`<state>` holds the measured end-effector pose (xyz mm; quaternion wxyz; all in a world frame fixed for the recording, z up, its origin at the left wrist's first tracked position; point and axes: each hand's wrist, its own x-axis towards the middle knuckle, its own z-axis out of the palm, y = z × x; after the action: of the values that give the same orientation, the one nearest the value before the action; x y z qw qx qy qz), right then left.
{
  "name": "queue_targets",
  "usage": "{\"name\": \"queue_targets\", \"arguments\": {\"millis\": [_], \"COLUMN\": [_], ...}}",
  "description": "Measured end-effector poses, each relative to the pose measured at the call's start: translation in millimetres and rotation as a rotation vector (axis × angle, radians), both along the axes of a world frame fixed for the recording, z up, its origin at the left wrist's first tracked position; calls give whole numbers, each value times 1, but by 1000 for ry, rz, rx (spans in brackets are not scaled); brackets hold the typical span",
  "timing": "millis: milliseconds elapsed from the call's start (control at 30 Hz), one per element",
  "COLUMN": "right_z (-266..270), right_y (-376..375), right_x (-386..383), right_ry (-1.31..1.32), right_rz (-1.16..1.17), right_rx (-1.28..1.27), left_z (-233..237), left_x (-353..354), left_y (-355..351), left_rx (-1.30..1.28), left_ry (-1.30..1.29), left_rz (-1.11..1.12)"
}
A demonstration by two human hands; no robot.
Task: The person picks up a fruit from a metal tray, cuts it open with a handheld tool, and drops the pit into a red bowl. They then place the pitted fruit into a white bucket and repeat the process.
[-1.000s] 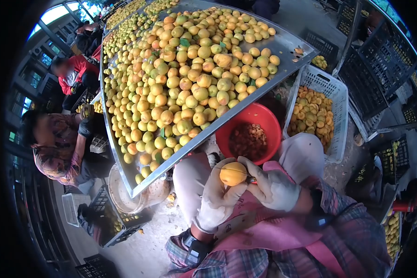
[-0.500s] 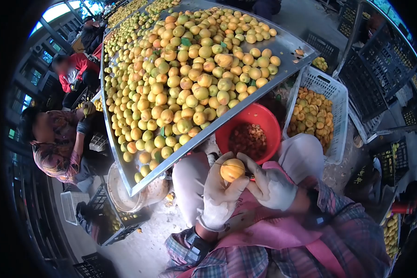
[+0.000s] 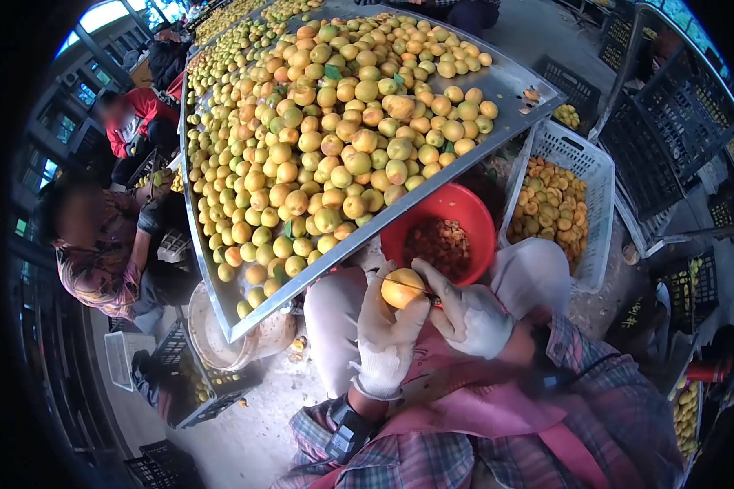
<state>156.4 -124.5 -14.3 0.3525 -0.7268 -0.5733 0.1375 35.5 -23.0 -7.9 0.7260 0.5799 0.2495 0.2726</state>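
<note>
No legible text; blurred pale characters (image 3: 631,313) on dark crate (image 3: 630,332)

You saw daylight glare through the long white upper-left opening (image 3: 104,15), sheen on the silvery metal table (image 3: 512,110), and black, fisheye-curved edges.

Bare metal, plastic and matt cloth

The surface (image 3: 518,106) is smooth metal with a soft sheen. The held fruit (image 3: 402,287) has smooth skin. A red basin (image 3: 444,201) looks like glossy plastic; a pale crate (image 3: 599,212), matt perforated plastic. The left glove (image 3: 385,336), right glove (image 3: 477,322) and pink apron (image 3: 465,407) look like matt cloth.
</note>
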Motion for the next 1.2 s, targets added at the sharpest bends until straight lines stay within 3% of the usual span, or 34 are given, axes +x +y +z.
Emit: {"name": "queue_targets", "arguments": {"millis": [33,100,200,233,267,333,400,500,567,600,667,800,1033,1067,1133,1200], "right_z": [0,-3,-15,-16,-16,-16,-13,-20,-28,-30,-30,-40,-44,-42,-42,-45], "right_y": [2,6,7,8,9,10,12,15,16,17,18,19,20,19,21,26], "right_x": [-1,-3,-3,-2,-2,-1,0,-1,0,0,0,-2,-6,-6,-3,0], "right_ry": [0,-67,-102,-101,-92,-82,-122,-107,-113,-122,-120,-176,-124,-57,10,160], "right_rz": [1,-20,-21,-18,-12,-12,8,-8,3,10,6,4,-20,0,17,90], "right_rx": [1,131,94,96,79,59,88,89,103,117,111,72,128,49,-31,258], "left_z": [-2,-5,-8,0,0,-1,-12,-16,-25,-21,-9,-20,-24,-24,-22,-18], "left_x": [0,-1,1,0,1,3,5,2,-2,-2,1,3,0,-1,-1,-2], "left_y": [1,4,11,7,7,5,6,12,18,17,13,10,17,18,20,21], "left_rx": [1,-353,-431,-247,-248,164,140,-53,-518,-516,-242,232,250,251,5,0], "left_ry": [0,-206,-172,-37,-35,153,85,-96,-184,-185,-54,142,118,118,122,164], "left_rz": [1,-52,-103,-12,-13,82,120,125,3,6,3,228,147,146,100,61]}}
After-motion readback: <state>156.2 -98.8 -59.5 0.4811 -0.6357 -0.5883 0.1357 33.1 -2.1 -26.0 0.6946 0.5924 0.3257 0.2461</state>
